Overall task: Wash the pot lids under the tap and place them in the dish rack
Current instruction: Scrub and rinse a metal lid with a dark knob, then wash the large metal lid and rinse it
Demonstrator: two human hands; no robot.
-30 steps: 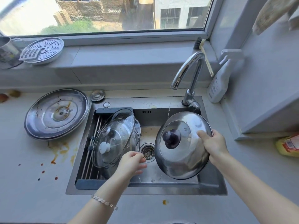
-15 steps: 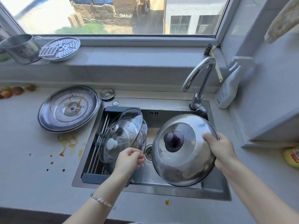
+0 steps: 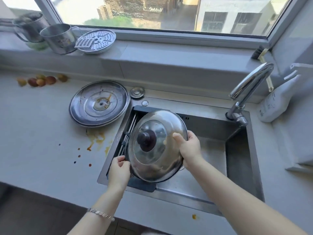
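Observation:
A domed steel lid (image 3: 157, 163) with a dark knob is tilted over the dish rack (image 3: 131, 122) at the left end of the sink. My right hand (image 3: 189, 148) grips its right rim, thumb on the top face. My left hand (image 3: 119, 172) is at the lid's lower left edge, fingers curled round the rim of a glass lid (image 3: 126, 148) standing in the rack. The steel lid hides nearly all of the glass lids. A large flat steel lid (image 3: 99, 103) with sauce stains lies on the counter left of the sink.
The tap (image 3: 250, 82) arches over the sink's (image 3: 237, 150) right end, with no water running. A spray bottle (image 3: 274, 104) stands beside it. Metal mugs (image 3: 57, 38) and a perforated steamer plate (image 3: 98, 40) sit on the sill. Fruit (image 3: 40, 80) and sauce splashes (image 3: 96, 138) mark the counter.
My right hand has carried the domed steel lid leftward from the sink's middle to over the rack, covering the glass lids. My left hand stays at the glass lids' lower edge.

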